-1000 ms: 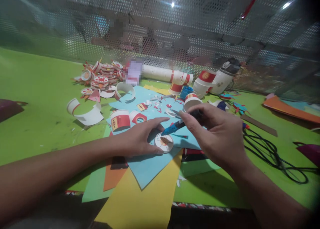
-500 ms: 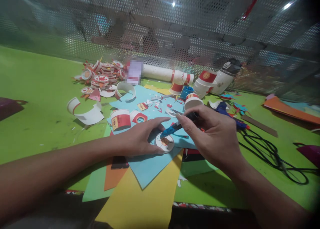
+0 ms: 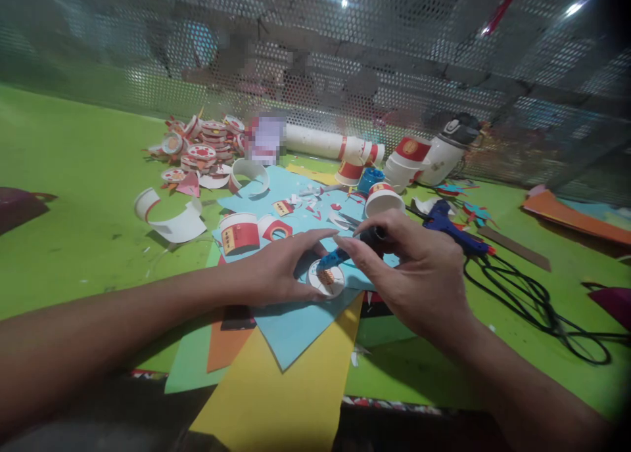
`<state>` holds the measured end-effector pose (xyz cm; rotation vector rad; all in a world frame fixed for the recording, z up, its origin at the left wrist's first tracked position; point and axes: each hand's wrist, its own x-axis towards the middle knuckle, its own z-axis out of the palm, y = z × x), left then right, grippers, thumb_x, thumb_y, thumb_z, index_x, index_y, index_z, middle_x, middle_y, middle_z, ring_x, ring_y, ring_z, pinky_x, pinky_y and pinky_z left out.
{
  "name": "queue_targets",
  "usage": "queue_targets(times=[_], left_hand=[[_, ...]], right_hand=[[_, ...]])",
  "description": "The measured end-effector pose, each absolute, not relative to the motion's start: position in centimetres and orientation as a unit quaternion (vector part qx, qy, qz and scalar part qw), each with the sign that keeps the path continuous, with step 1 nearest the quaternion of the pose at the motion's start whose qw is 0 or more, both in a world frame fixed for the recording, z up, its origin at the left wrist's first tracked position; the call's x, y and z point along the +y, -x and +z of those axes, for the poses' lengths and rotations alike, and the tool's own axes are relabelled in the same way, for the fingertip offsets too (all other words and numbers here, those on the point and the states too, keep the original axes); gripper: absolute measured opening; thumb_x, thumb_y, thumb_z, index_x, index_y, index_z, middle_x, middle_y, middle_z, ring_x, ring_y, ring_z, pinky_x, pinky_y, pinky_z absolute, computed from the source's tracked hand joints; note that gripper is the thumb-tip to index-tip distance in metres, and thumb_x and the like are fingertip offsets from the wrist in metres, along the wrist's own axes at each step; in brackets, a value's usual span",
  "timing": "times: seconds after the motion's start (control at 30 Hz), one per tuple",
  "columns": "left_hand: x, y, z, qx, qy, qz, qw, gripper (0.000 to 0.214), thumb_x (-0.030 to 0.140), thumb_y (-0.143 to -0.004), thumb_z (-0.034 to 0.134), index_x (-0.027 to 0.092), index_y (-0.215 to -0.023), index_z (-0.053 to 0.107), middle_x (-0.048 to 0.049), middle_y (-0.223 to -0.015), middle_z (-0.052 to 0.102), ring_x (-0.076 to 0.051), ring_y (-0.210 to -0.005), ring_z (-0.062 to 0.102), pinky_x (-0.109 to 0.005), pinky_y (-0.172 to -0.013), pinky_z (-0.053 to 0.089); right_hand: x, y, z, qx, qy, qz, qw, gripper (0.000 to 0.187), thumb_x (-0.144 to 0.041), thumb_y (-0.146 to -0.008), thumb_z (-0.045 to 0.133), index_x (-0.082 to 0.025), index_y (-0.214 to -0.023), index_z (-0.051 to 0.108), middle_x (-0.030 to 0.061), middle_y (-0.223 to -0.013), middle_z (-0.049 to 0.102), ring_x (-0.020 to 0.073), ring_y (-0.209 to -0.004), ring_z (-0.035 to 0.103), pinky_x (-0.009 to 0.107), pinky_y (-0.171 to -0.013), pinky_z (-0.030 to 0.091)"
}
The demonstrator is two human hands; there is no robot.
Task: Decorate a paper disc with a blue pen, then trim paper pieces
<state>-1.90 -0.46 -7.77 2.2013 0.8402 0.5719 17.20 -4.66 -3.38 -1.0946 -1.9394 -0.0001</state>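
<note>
My left hand (image 3: 276, 268) grips a small round white disc (image 3: 335, 285), like a paper cup's bottom, between thumb and fingers at its left edge. Brown-orange marks and thin dark lines show on its face. A brush (image 3: 332, 260) with a blue-smeared shaft and dark handle is pinched in my right hand (image 3: 421, 261). Its blue end meets the disc's upper left part. Light blue paper (image 3: 283, 334) lies beneath. Just beyond my hands are a small blue jar (image 3: 371, 179), a cut paper cup (image 3: 384, 202) and scissors (image 3: 345, 221), partly hidden.
Several decorated discs (image 3: 202, 151) are heaped at the back left, near curled cup strips (image 3: 180, 222). A blue glue gun (image 3: 456, 232) with a looping black cord (image 3: 537, 294) lies right. Stacked cups (image 3: 407, 163) and a white bottle (image 3: 441, 156) stand before the perforated screen (image 3: 315, 64).
The brush is held a little more upright, its end still at the disc. My right hand has shifted slightly. The view has moved a little.
</note>
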Motion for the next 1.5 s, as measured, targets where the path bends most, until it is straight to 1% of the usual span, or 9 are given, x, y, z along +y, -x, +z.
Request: queue_targets(times=[0.1, 0.17, 0.3, 0.53, 0.73, 1.0, 1.17, 1.33, 1.5], left_hand=[[-0.4, 2.0, -7.7, 0.329, -0.848, 0.211, 0.359, 0.083, 0.033, -0.075, 0.074, 0.025, -0.146, 0.032, -0.0089, -0.122, 0.061, -0.025, -0.109, 0.059, -0.037, -0.089, 0.049], [-0.4, 2.0, -7.7, 0.339, -0.845, 0.209, 0.356, 0.084, 0.035, -0.074, 0.075, 0.024, -0.146, 0.033, -0.0091, -0.122, 0.061, -0.026, -0.107, 0.060, -0.038, -0.088, 0.049], [-0.4, 2.1, -8.0, 0.352, -0.839, 0.214, 0.356, 0.090, 0.039, -0.072, 0.076, 0.024, -0.147, 0.031, -0.0112, -0.127, 0.059, -0.029, -0.111, 0.058, -0.041, -0.091, 0.047], [-0.5, 2.1, -7.9, 0.351, -0.839, 0.211, 0.358, 0.089, 0.034, -0.072, 0.077, 0.025, -0.147, 0.029, -0.0111, -0.124, 0.061, -0.027, -0.112, 0.058, -0.040, -0.092, 0.046], [-0.4, 2.1, -8.1, 0.350, -0.843, 0.211, 0.349, 0.092, 0.035, -0.072, 0.077, 0.025, -0.148, 0.028, -0.0096, -0.126, 0.060, -0.027, -0.110, 0.059, -0.038, -0.090, 0.048], [-0.5, 2.0, -7.8, 0.347, -0.847, 0.210, 0.344, 0.089, 0.036, -0.073, 0.077, 0.024, -0.147, 0.029, -0.0097, -0.124, 0.061, -0.026, -0.107, 0.060, -0.038, -0.088, 0.049], [-0.4, 2.1, -7.8, 0.344, -0.845, 0.204, 0.355, 0.090, 0.035, -0.073, 0.077, 0.024, -0.148, 0.029, -0.0093, -0.126, 0.060, -0.027, -0.106, 0.061, -0.038, -0.086, 0.049], [-0.4, 2.1, -7.9, 0.338, -0.848, 0.209, 0.351, 0.090, 0.033, -0.072, 0.078, 0.023, -0.147, 0.030, -0.0100, -0.127, 0.059, -0.027, -0.109, 0.060, -0.038, -0.089, 0.048], [-0.4, 2.1, -8.0, 0.345, -0.847, 0.210, 0.347, 0.091, 0.035, -0.072, 0.078, 0.024, -0.148, 0.029, -0.0100, -0.125, 0.061, -0.028, -0.109, 0.060, -0.039, -0.088, 0.048]], right_hand=[[-4.4, -17.3, -3.4, -0.764, 0.451, 0.007, 0.461, 0.017, -0.025, -0.080, 0.071, -0.019, -0.071, 0.059, -0.0053, -0.057, 0.053, 0.0085, -0.049, 0.046, 0.022, -0.049, 0.038], [-4.4, -17.5, -3.3, -0.749, 0.457, 0.012, 0.479, 0.020, -0.028, -0.081, 0.072, -0.019, -0.069, 0.059, -0.0049, -0.056, 0.054, 0.0090, -0.049, 0.046, 0.022, -0.049, 0.038], [-4.6, -17.7, -2.7, -0.726, 0.460, -0.006, 0.511, 0.022, -0.029, -0.081, 0.071, -0.020, -0.066, 0.058, -0.0036, -0.059, 0.056, 0.0095, -0.051, 0.046, 0.024, -0.050, 0.039], [-4.7, -17.8, -2.7, -0.742, 0.465, -0.009, 0.483, 0.020, -0.031, -0.080, 0.073, -0.018, -0.067, 0.063, -0.0020, -0.057, 0.060, 0.0106, -0.050, 0.050, 0.025, -0.048, 0.039], [-4.4, -17.9, -3.0, -0.745, 0.465, 0.002, 0.479, 0.019, -0.031, -0.081, 0.072, -0.016, -0.071, 0.065, -0.0003, -0.060, 0.063, 0.0110, -0.052, 0.054, 0.024, -0.048, 0.039], [-4.1, -17.8, -3.3, -0.751, 0.462, 0.009, 0.471, 0.022, -0.031, -0.082, 0.071, -0.012, -0.072, 0.068, 0.0018, -0.059, 0.064, 0.0107, -0.050, 0.054, 0.024, -0.048, 0.039], [-4.1, -17.8, -3.4, -0.755, 0.456, -0.008, 0.471, 0.022, -0.030, -0.082, 0.071, -0.012, -0.071, 0.067, 0.0006, -0.057, 0.062, 0.0091, -0.049, 0.049, 0.023, -0.048, 0.037], [-4.1, -17.7, -3.5, -0.754, 0.464, 0.007, 0.466, 0.021, -0.030, -0.083, 0.071, -0.013, -0.073, 0.067, 0.0010, -0.059, 0.064, 0.0099, -0.050, 0.053, 0.023, -0.049, 0.038], [-4.3, -17.7, -3.4, -0.753, 0.463, 0.001, 0.468, 0.020, -0.029, -0.082, 0.072, -0.013, -0.072, 0.067, 0.0010, -0.058, 0.064, 0.0094, -0.049, 0.050, 0.023, -0.048, 0.038]])
